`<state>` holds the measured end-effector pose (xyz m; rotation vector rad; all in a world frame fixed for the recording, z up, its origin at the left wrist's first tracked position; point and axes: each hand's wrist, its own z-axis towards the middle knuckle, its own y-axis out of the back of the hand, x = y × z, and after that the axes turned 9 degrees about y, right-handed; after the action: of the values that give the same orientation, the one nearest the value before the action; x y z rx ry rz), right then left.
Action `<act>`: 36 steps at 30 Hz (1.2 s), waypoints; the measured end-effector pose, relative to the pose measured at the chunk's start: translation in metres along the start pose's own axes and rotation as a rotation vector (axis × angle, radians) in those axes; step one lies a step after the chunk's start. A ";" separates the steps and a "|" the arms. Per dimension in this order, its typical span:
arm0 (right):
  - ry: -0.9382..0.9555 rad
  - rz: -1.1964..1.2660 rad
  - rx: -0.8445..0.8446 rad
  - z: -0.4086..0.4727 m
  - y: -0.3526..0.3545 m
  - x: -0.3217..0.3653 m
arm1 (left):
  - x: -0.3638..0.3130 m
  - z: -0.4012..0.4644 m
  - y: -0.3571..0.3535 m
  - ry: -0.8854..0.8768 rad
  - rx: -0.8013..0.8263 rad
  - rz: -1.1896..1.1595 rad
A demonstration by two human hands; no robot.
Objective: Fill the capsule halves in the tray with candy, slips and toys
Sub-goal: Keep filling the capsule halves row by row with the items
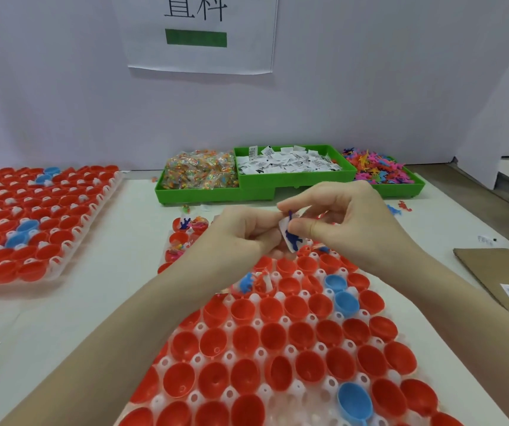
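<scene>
A clear tray (304, 321) of red and a few blue capsule halves lies in front of me. Over its far rows, my right hand (336, 219) pinches a white slip with a dark blue toy (292, 238) between thumb and fingers. My left hand (241, 232) is curled beside it, fingertips at the slip's lower edge. One capsule half (251, 284) holds a blue toy and a slip. Filled halves (185, 227) sit at the tray's far left. Green bins at the back hold candy bags (201, 170), slips (287, 162) and coloured toys (376, 169).
A second tray (62, 256) of red and blue halves lies at the left. Flat cardboard (499, 272) with a label lies at the right. Loose toys (399, 208) and a stray slip (485, 239) lie on the white table. A wall with a paper sign stands behind.
</scene>
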<state>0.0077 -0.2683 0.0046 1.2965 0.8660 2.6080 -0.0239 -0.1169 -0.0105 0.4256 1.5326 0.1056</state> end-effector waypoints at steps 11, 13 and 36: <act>-0.214 -0.059 0.300 0.003 -0.020 -0.047 | 0.048 0.022 -0.018 0.162 -0.266 0.084; -0.240 -0.098 0.281 -0.002 -0.024 -0.058 | 0.055 0.020 -0.019 0.118 -0.334 0.215; -0.085 -0.394 0.432 -0.012 -0.024 -0.070 | 0.071 0.003 -0.031 -0.173 -0.289 1.060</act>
<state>0.0388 -0.2766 -0.0634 1.1558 1.5490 2.1174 -0.0233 -0.1227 -0.0873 0.9447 0.9623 1.0683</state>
